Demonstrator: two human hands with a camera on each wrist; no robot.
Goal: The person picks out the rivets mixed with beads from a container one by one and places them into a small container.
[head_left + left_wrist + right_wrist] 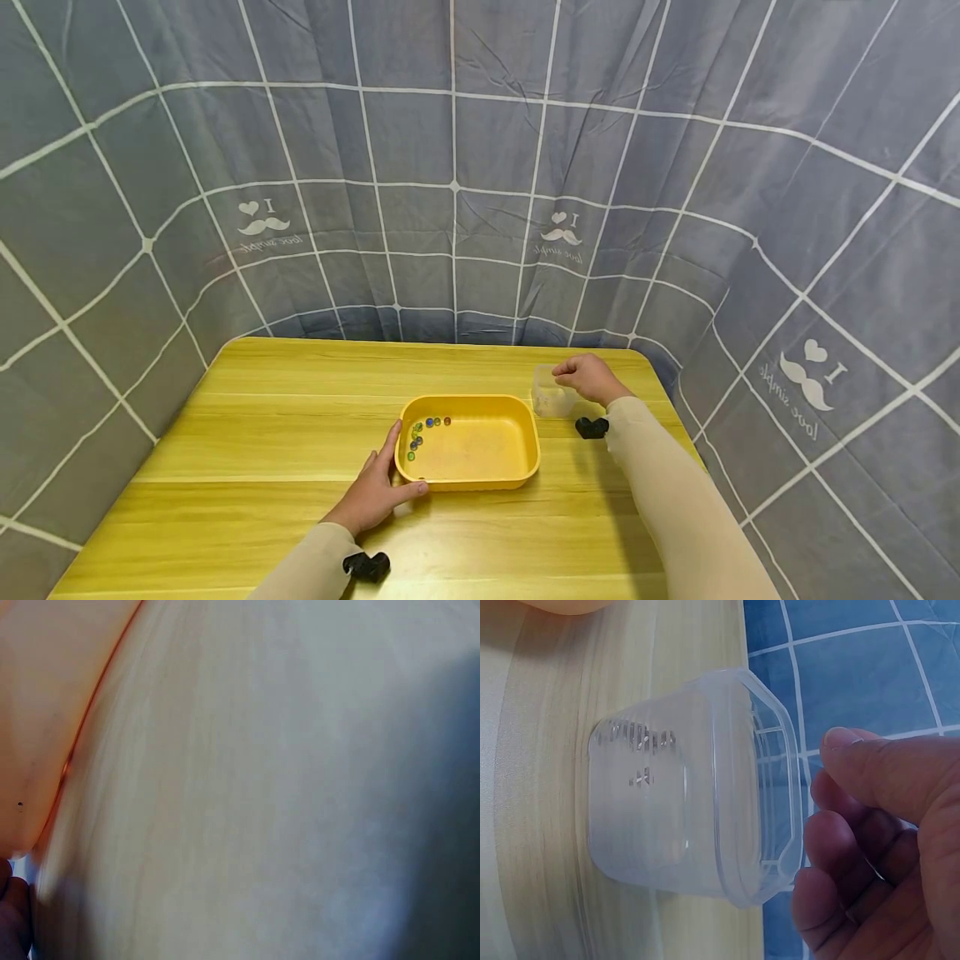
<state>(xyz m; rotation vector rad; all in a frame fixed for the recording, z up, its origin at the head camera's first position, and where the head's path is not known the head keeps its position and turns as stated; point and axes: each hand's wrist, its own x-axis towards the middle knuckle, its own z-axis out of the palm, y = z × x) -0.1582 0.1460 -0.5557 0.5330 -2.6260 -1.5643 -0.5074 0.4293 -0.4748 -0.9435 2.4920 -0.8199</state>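
Yellow wood-grained tabletop (285,417) fills the lower middle of the head view, its near edge cut off by the frame. Nearest are two pale sleeves (675,500), both cropped at the bottom, with a black wrist device (367,567) at the left cuff. Just ahead, the left hand (372,496) is spread around the near left corner of a yellow tray (480,450), thumb along the near side, fingers along the left wall; the left wrist view, blurred at its right edge, catches only a cropped scrap of that hand. Inside the tray, glassy marbles (418,427) lie toward the left end, too small to count surely, and a dark speck by the near rim is mostly hidden. Just beside the tray's right end stands a clear plastic container (660,840), the dark marks on its wall unreadable. At its opening hangs the right hand (588,377), fingers bent, thumb close to the index finger; whether anything is pinched there, I cannot tell. Farthest back rises a grey curtain (495,142) with white lines, its top beyond the frame.
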